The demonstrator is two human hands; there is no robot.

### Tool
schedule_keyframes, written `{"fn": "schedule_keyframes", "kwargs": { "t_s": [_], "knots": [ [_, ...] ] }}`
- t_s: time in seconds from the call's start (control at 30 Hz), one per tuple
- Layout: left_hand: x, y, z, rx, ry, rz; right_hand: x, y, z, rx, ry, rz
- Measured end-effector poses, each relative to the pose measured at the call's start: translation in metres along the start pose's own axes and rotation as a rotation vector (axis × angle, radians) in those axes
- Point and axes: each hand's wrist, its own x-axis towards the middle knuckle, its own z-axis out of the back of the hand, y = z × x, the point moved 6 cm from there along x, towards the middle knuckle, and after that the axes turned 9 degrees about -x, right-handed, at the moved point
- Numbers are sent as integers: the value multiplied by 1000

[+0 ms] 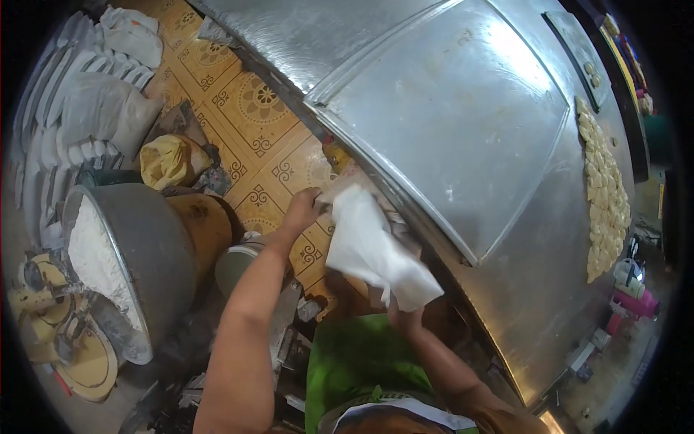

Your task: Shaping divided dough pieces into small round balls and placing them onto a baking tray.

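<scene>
My left hand (307,206) is closed on the edge of a pale beige item just behind a crumpled white sheet (369,246), paper or thin cloth. My right hand (405,311) grips the lower part of the white sheet, its fingers mostly hidden underneath. The sheet hangs over the floor beside the edge of a large steel work surface (448,152), with further pale and yellowish material (336,155) partly visible behind it.
At left stand a metal bowl of white flour (101,267), a brown drum (206,224), an open yellow sack (163,163) and stacked white sacks (87,108). Patterned tiles (246,116) cover the floor. Dough pieces (603,195) lie at the right on the steel surface.
</scene>
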Motion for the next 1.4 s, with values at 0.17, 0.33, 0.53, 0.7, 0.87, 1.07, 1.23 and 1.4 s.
{"fn": "schedule_keyframes", "kwargs": {
  "t_s": [0.17, 0.33, 0.53, 0.7, 0.87, 1.07, 1.23, 1.4],
  "knots": [
    [14, -20, 10, -398, -302, 101, 74, -6, -47, -63, 448, -123],
    [36, -51, -38, -514, -315, 144, 79, -63, -114, 345, 782, -485],
    [-3, -27, -25, 135, -201, 12, 58, -145, -160, -267, 583, -478],
    [-25, -27, -11, 21, -241, -61, 174, -168, -248, -597, 762, -426],
    [24, -117, -49, -171, -43, -52, 79, -265, -329, 629, 307, -522],
    [-60, -31, -80, -13, -208, 73, 125, -174, -289, 1174, -53, -302],
    [-36, -59, -39, -650, -340, 86, 142, -140, -223, 401, 360, -355],
    [-55, -82, -89, -217, -226, -194, 153, -131, -237, 171, 751, -674]
  ]
}}
